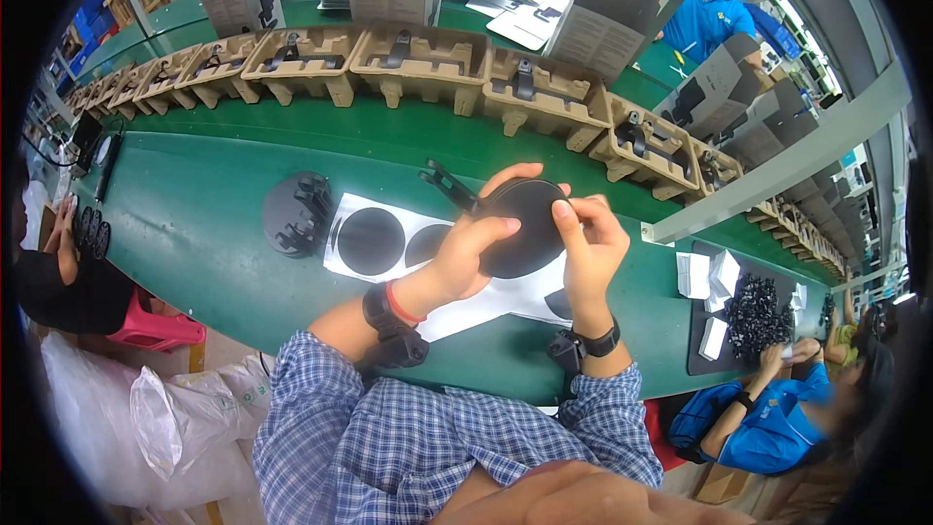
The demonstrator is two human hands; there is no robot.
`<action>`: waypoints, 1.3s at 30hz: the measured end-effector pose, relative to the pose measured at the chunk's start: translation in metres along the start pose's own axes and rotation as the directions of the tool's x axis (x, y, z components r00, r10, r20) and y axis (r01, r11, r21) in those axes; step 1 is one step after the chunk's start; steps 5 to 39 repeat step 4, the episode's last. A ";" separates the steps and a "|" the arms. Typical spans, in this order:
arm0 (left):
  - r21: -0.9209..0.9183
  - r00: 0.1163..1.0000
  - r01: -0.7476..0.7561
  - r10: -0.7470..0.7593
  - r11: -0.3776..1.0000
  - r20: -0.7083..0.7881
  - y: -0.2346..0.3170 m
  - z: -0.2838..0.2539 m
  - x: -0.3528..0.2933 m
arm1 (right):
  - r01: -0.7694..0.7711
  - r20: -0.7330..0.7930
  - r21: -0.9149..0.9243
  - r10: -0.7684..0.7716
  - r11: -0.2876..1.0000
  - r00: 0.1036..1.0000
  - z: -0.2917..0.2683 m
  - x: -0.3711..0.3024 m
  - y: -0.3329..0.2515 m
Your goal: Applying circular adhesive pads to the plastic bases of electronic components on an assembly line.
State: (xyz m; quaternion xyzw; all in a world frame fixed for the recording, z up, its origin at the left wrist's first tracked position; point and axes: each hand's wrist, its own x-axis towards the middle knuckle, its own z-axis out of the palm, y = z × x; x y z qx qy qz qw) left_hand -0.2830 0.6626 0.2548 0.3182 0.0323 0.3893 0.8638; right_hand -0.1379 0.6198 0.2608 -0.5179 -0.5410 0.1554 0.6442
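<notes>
Between my two hands is a round black base (520, 243), its flat face turned up toward me. A black forked bracket (449, 185) sticks out past its upper left edge. My left hand (465, 255) is closed on the base, with the thumb lying across its face and fingertips showing behind the far edge. My right hand (591, 241) pinches the right rim, thumb on the face. Beneath my hands lies a white sheet (462, 316) with round black pads (371, 241) on it. Left of the sheet sit black round bases with upright brackets (296, 214), partly overlapping.
A green worktable (194, 224) spreads around me. Beyond it runs a curved row of cardboard trays (418, 63) with black parts. A slanted metal post (777, 160) stands at right, near a dark mat (705, 335) with small black parts. Co-workers (777, 418) sit on both sides.
</notes>
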 end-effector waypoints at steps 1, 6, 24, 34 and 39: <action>0.002 1.000 0.000 0.000 1.000 0.002 0.001 -0.002 -0.001 | 0.301 0.060 -0.369 -0.301 0.879 0.952 -0.002 0.002 0.000; 0.033 0.998 -0.049 0.048 0.998 0.030 0.004 -0.007 -0.006 | 0.505 0.228 -0.803 -0.620 0.316 0.751 -0.007 0.008 -0.012; 0.033 0.998 -0.049 0.048 0.998 0.030 0.004 -0.007 -0.006 | 0.505 0.228 -0.803 -0.620 0.316 0.751 -0.007 0.008 -0.012; 0.033 0.998 -0.049 0.048 0.998 0.030 0.004 -0.007 -0.006 | 0.505 0.228 -0.803 -0.620 0.316 0.751 -0.007 0.008 -0.012; 0.033 0.998 -0.049 0.048 0.998 0.030 0.004 -0.007 -0.006 | 0.505 0.228 -0.803 -0.620 0.316 0.751 -0.007 0.008 -0.012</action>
